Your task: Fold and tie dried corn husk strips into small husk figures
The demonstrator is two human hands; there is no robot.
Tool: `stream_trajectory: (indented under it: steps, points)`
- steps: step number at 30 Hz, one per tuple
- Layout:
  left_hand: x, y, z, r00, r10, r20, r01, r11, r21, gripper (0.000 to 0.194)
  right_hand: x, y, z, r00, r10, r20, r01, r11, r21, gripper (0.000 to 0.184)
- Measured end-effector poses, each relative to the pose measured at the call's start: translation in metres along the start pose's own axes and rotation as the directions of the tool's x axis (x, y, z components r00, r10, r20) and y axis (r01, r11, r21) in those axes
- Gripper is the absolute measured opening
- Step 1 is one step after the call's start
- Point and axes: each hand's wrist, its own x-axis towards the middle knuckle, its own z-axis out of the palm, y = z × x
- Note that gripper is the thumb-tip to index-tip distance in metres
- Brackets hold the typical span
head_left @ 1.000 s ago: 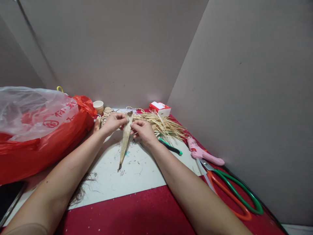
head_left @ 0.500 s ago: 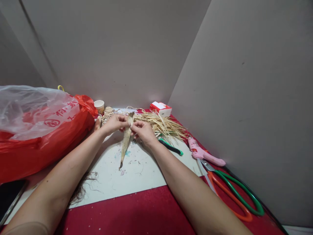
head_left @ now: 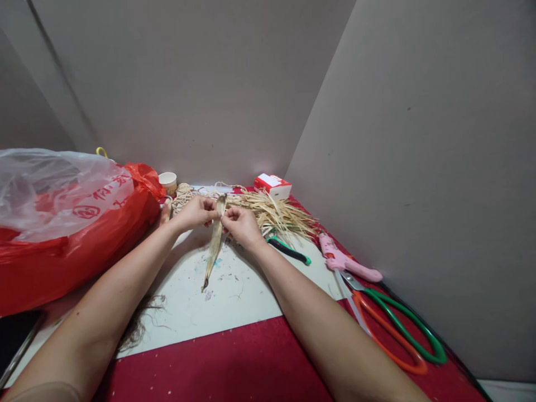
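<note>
A long, pale dried husk or leaf (head_left: 214,245) hangs between my hands over the white board (head_left: 192,321), its dark narrow tip pointing down toward me. My left hand (head_left: 198,212) pinches its upper part from the left. From the right, the fingertips of my right hand (head_left: 243,224) are closed on the same part, close to the left thumb. Behind my hands lies a spread bundle of straw-coloured dried strips (head_left: 285,215). A coil of beige cord (head_left: 183,196) sits just beyond my left hand.
To the left bulges a red and clear plastic bag (head_left: 84,234), near a phone (head_left: 19,340) and paper cup (head_left: 168,182). Right are green-handled pliers (head_left: 288,251), a pink glue gun (head_left: 349,264) and orange-green scissors (head_left: 389,324). Behind stands a red-white box (head_left: 272,186). Grey walls enclose the table.
The husk's upper end looks narrower, folded or turned between my fingers. Both hands keep their pinch on it. The whole view has shifted slightly.
</note>
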Motion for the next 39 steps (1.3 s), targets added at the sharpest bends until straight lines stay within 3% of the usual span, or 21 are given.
stream_trajectory:
  steps: [11, 18, 23, 26, 30, 32, 35, 39]
  points:
    - [-0.003, 0.013, 0.001, 1.000, 0.016, -0.001, -0.016, 0.997, 0.071, 0.014, 0.000, 0.003, 0.002, 0.975, -0.214, -0.065, 0.187, 0.940, -0.285, 0.012]
    - [-0.007, 0.024, -0.002, 1.000, 0.004, -0.001, -0.004, 0.996, 0.087, 0.014, 0.001, -0.004, 0.001, 0.976, -0.205, -0.073, 0.178, 0.945, -0.274, 0.012]
    - [-0.005, 0.026, -0.007, 0.999, -0.045, -0.023, 0.048, 0.990, 0.131, 0.013, 0.002, -0.006, 0.000, 0.991, -0.135, -0.023, 0.129, 0.976, -0.174, 0.014]
    - [-0.006, 0.028, -0.010, 0.997, -0.078, 0.024, 0.076, 0.995, 0.060, 0.012, 0.002, -0.006, -0.002, 0.986, -0.169, 0.010, 0.168, 0.967, -0.191, 0.014]
    - [-0.010, 0.036, -0.012, 0.983, -0.055, 0.174, 0.072, 0.993, -0.094, 0.012, 0.004, -0.010, -0.008, 0.970, -0.226, -0.084, 0.187, 0.924, -0.333, 0.017]
    - [-0.012, 0.038, -0.016, 0.985, -0.016, 0.173, 0.046, 0.985, -0.167, 0.015, 0.005, -0.017, -0.014, 0.977, -0.175, -0.119, 0.139, 0.955, -0.261, 0.015]
    - [-0.010, 0.032, -0.026, 0.996, -0.016, 0.084, 0.040, 0.954, -0.296, 0.020, 0.006, -0.032, -0.027, 0.988, -0.022, -0.156, 0.028, 0.999, 0.035, 0.011]
    - [-0.006, 0.022, -0.038, 0.997, -0.056, 0.043, 0.070, 0.869, -0.490, 0.023, 0.014, -0.041, -0.049, 0.961, 0.208, -0.183, -0.104, 0.883, 0.458, 0.010]
